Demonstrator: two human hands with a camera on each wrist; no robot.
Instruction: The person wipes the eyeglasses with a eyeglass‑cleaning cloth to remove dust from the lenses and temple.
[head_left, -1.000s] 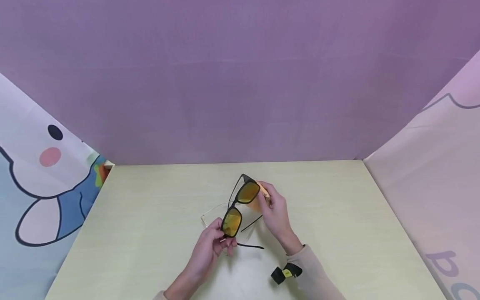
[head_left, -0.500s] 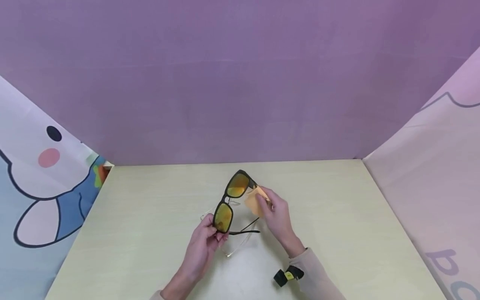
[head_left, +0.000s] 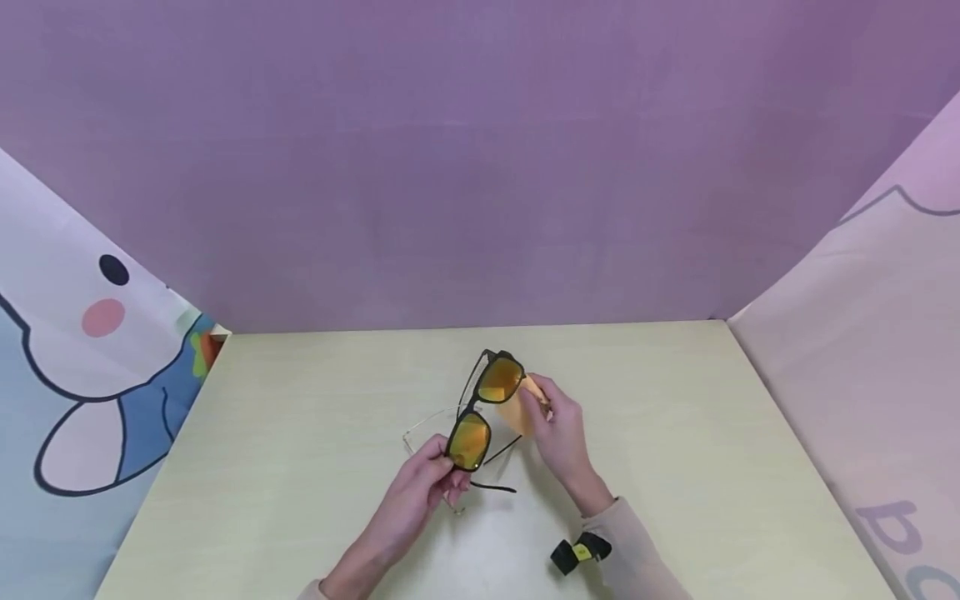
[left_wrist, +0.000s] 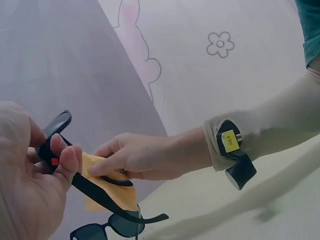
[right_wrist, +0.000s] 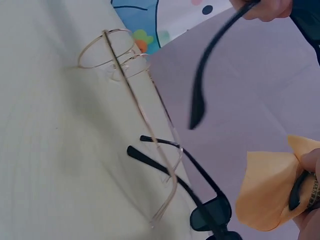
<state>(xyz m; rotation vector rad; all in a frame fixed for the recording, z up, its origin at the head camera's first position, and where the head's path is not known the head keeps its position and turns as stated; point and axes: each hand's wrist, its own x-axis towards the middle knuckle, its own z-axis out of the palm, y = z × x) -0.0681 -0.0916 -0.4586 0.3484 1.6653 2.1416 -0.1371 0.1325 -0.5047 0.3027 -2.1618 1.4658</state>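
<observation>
Sunglasses [head_left: 470,442]: Held aslant at lower centre of the head view, mirrored lenses raised above the table [head_left: 300,417], apparently to give both hands room around the frame.
Left hand [head_left: 412,492]: Pinches the frame's lower corner between thumb and fingers, a hold that seems meant to steady the pair while leaving most of both lenses uncovered.
Right hand [head_left: 558,433]: Pinches the cloth [head_left: 513,414], with one black temple tip [right_wrist: 296,195] caught in its fold at the right edge of the right wrist view.
Cloth: Orange, one flap loose; likely folded about the tip so fabric, not bare skin, meets the plastic.
Free temple [right_wrist: 197,95]: Juts down from upper centre of the right wrist view, nothing gripping its end.
Wire glasses [right_wrist: 141,111]: On the table, left of centre in that view, a thin temple crossing before those of the dark pair [right_wrist: 212,215] at lower right; whether they touch cannot be told.
In the way: Both spare pairs lie beneath the work, partly hidden in the head view, and would likely hinder lowering the sunglasses straight down.
Backdrop [head_left: 480,167]: Purple, filling the top of the head view.
</observation>
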